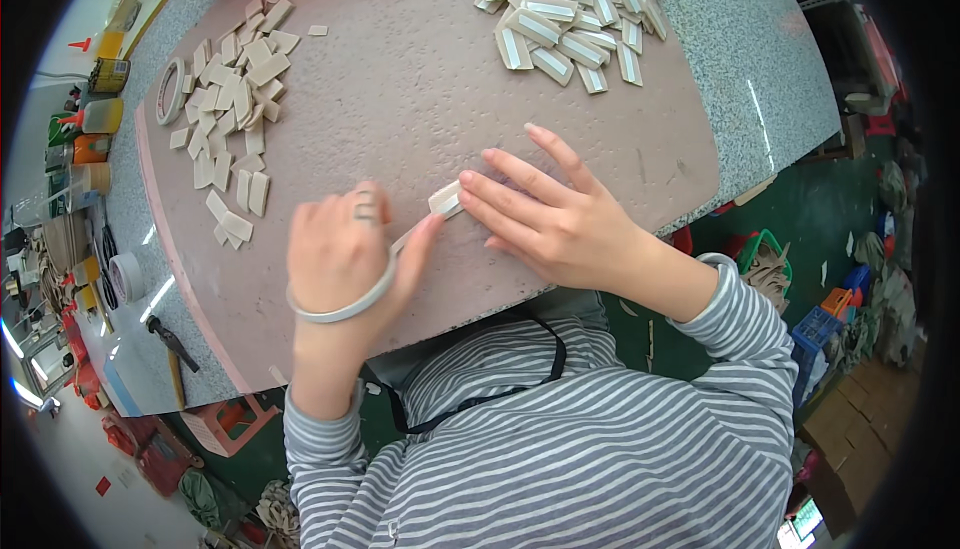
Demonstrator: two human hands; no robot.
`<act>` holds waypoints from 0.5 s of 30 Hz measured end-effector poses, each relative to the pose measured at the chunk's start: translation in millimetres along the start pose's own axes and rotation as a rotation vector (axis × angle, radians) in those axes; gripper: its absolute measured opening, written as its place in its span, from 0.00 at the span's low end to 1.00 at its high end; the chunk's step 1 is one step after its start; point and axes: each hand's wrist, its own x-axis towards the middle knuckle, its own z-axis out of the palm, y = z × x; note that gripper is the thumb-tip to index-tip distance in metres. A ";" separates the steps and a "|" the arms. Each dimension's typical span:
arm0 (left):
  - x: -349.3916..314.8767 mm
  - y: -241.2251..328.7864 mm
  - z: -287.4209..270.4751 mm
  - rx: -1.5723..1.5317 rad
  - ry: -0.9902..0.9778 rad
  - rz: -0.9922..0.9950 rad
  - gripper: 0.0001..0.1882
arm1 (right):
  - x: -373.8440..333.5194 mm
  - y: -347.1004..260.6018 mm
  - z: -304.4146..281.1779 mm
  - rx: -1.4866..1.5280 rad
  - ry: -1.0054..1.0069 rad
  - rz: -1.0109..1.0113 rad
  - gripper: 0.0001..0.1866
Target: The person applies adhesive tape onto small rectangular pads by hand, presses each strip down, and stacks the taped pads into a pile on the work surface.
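The speckled grey bench (735,69) carried a pinkish board (390,79), with a heap of white-striped pieces (580,47) toward its far right corner and a heap of plain beige pieces (240,99) along its left edge. Near the middle of the board's near edge, the right hand (555,229) lay flat and unclenched, fingertips pressed on the piece's far-right end. The left hand (345,254) bore a white ring of tape (345,313); its thumb met the near-left end, though whether that grip pinched anything could not be told. The small beige piece (441,197) lay between both grips, neither clearly nearer, its long axis apparently slanting from near left to far right.
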 end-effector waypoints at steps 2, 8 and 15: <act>-3.5 -17.5 -10.6 0.000 0.022 0.176 0.12 | 3.9 0.3 -0.3 -0.021 0.000 -0.024 0.23; -37.4 19.3 -20.7 -0.203 0.041 0.573 0.14 | 29.3 5.9 -8.0 -0.178 0.013 -0.173 0.23; 13.2 -80.2 -9.9 -0.029 0.458 -0.037 0.12 | 62.3 82.3 -24.8 0.006 0.265 0.047 0.08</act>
